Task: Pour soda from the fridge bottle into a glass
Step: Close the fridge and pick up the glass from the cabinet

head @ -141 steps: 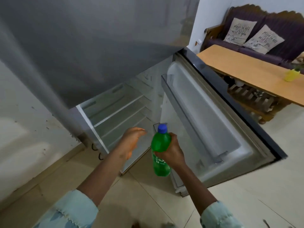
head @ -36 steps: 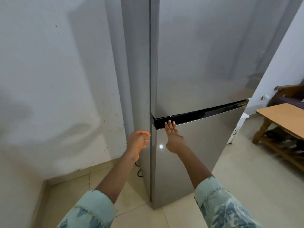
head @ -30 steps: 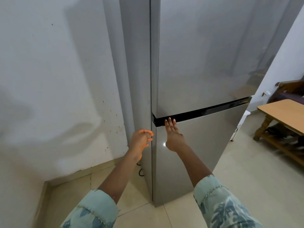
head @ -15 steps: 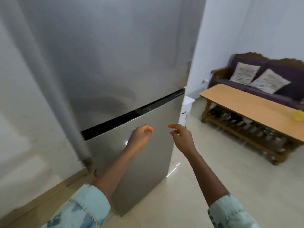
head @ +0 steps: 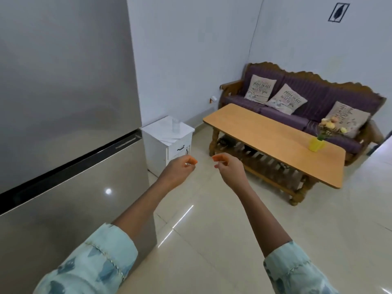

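The fridge (head: 70, 128) fills the left side, a tall slab of brushed grey metal with both doors shut and a glossy black strip running between the upper and lower door. Its smooth face catches a small bright glint of light. Just beside its right edge stands a small white cabinet (head: 169, 145) with a marble-patterned top and a dark drawer handle; on that top sits a clear glass (head: 175, 124), short and cylindrical, upright. The soda bottle is not visible anywhere in this view.

Both arms reach forward over the floor, sleeves of pale blue-green printed cloth pushed back from the forearms. The left hand (head: 179, 169) is loosely curled, fingertips drawn toward the thumb, holding nothing. The right hand (head: 228, 167) is likewise half-closed and empty, near the left but apart from it.

The floor (head: 222, 230) is large glossy cream tile with thin seams and streaks of reflected light. To the right stands a long coffee table (head: 265, 134) with a smooth light-wood top, turned legs and a slatted lower shelf; a yellow vase (head: 316, 144) of flowers stands near its far end. Behind it a carved wooden sofa (head: 318, 96) carries purple striped cushions and three printed pillows, against plain white walls.
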